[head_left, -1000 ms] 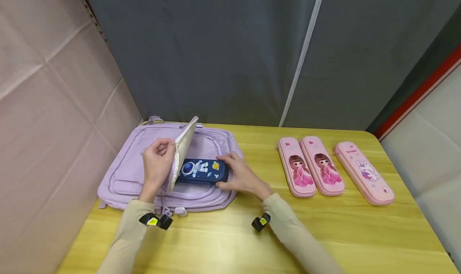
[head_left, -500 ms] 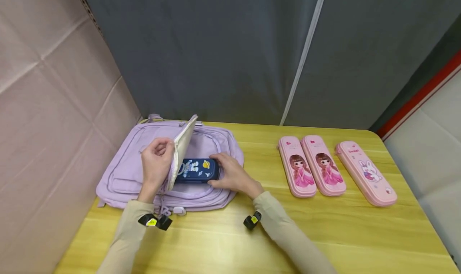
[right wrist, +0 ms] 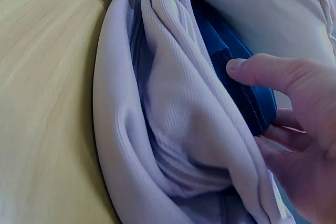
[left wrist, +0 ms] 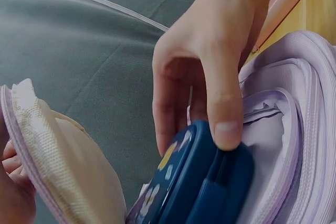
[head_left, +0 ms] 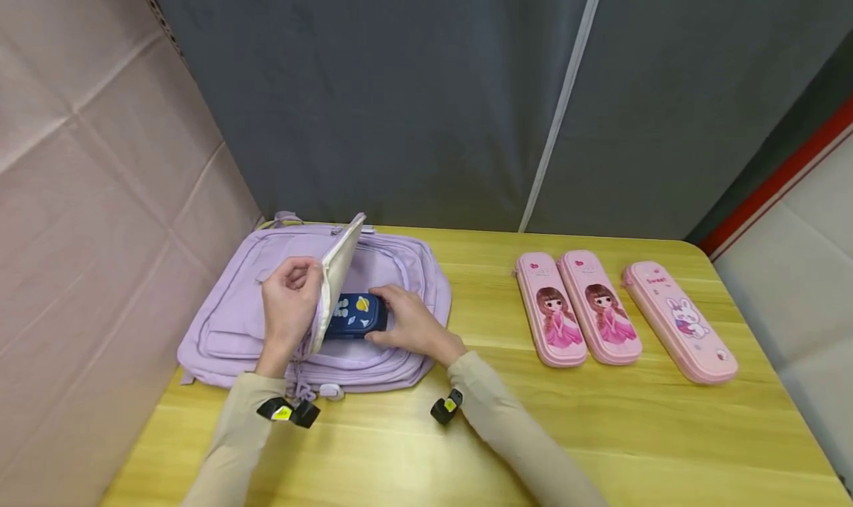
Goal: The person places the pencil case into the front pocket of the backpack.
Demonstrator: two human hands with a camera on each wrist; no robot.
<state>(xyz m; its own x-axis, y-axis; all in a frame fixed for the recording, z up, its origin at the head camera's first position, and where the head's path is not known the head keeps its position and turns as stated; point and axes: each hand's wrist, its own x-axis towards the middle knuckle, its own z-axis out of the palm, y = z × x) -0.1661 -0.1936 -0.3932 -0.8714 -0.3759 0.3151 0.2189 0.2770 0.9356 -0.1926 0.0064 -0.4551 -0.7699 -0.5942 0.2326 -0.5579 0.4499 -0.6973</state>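
Observation:
A lilac backpack (head_left: 233, 307) lies flat on the table with its front pocket flap (head_left: 338, 270) lifted. My left hand (head_left: 291, 300) pinches the edge of that flap and holds it up, showing its cream lining. Between flap and bag sits a navy pencil case (head_left: 363, 316) with an astronaut and planet print, its left part hidden behind the flap. At the case's right end, my right hand (head_left: 416, 326) grips it with thumb and fingers on opposite sides. In the left wrist view the thumb presses the navy case (left wrist: 220, 177) near its zip.
To the right on the wooden table (head_left: 400, 448) lie two pink pencil cases with a doll print, a left one (head_left: 552, 311) and a right one (head_left: 600, 307). Farther right is a pink rabbit-print case (head_left: 681, 322). A grey curtain (head_left: 400, 107) hangs behind.
My right hand has moved left with the navy pencil case, and more of the case is now hidden behind the flap. The left hand keeps holding the flap in nearly the same place.

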